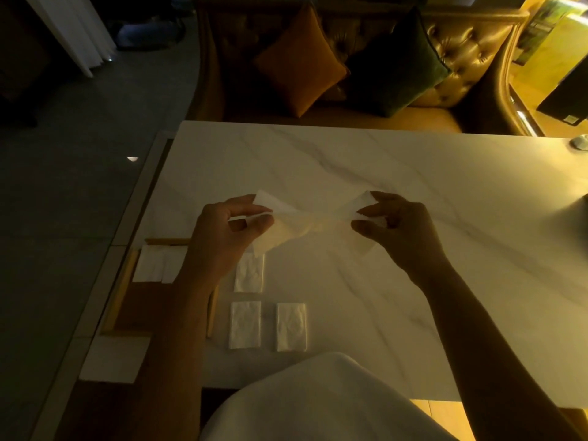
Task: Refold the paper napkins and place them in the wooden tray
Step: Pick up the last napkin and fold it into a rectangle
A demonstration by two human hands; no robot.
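Note:
A thin white paper napkin (310, 214) is stretched in the air above the marble table (381, 173), pinched at its two ends. My left hand (226, 237) grips the left end and my right hand (397, 230) grips the right end. The wooden tray (122, 297) lies at the table's left edge, partly under my left forearm, with folded napkins (159, 264) in its far end. Three folded napkins lie on the table beside the tray: one (249, 272) below my left hand, two nearer me (245, 324) (291, 326).
A white card or sheet (114, 358) lies at the tray's near end. A tufted sofa with an orange cushion (299, 62) and a dark green cushion (397, 65) stands behind the table. A small round metal object (579, 143) sits at the far right edge.

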